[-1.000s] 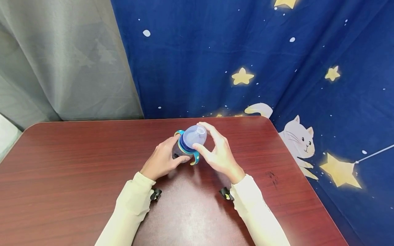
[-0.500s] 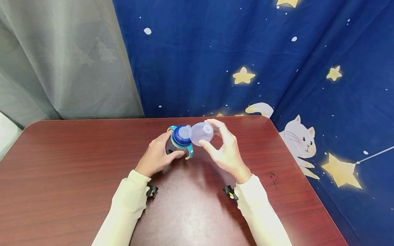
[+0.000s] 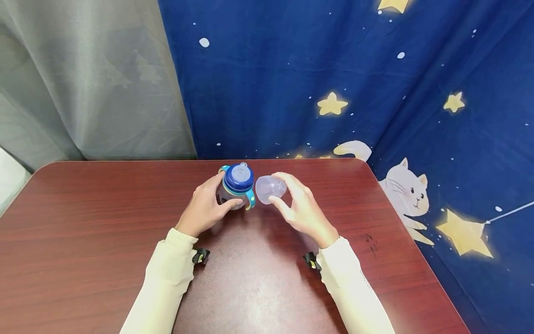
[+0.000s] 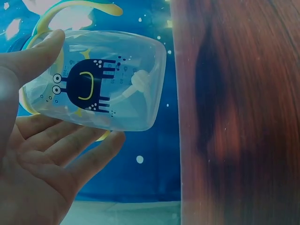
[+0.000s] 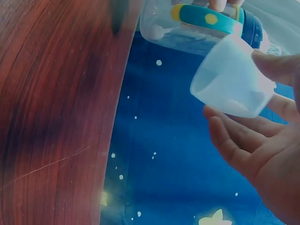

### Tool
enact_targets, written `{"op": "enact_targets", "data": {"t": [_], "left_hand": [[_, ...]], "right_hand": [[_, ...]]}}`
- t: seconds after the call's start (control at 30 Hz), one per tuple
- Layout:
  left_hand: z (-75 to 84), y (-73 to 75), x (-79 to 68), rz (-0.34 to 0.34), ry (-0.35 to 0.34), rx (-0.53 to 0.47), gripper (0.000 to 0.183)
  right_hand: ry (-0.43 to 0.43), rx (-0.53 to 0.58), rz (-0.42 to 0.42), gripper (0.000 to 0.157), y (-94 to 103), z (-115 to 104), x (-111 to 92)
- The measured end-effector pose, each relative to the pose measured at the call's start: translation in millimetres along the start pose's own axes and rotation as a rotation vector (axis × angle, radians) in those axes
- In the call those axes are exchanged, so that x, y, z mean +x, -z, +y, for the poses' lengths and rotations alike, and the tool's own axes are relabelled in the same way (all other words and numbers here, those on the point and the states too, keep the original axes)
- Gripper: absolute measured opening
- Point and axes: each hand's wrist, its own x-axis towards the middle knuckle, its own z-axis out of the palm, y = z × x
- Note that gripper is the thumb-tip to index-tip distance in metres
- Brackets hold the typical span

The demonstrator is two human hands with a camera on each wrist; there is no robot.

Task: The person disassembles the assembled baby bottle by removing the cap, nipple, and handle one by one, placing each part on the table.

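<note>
In the head view, the clear cap, over the top of the bottle a second ago, is now beside it above the table, pinched in the right hand. The left wrist view shows the left hand gripping the bottle; the right wrist view, the clear cap tilted.

In the head view, the clear plastic, blue-topped bottle, cropped in the right wrist view, hid fingertips of the left hand.
</note>
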Motion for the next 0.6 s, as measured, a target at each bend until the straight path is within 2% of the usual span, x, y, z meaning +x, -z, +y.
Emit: {"op": "enact_targets", "data": {"t": [0.13,0.27,0.6], "left_hand": [[-1.0,1.8,1.1,0.013,-0.011,0.0,0.078],[-1.5,3.6,0.9,0.024,-0.017,0.0,0.08],[-4.1,5.5,1.2,0.044,-0.032,-0.015,0.077]], "right_hand": [[-0.021,-0.089,-0.117,0.049,-1.7,2.3,-1.9],[-0.045,-0.131,-0.218,0.048,-5.6,3.6,-2.9],[-0.064,-0.175,-0.357,0.046,-18.5,4.6,-6.3]]}}
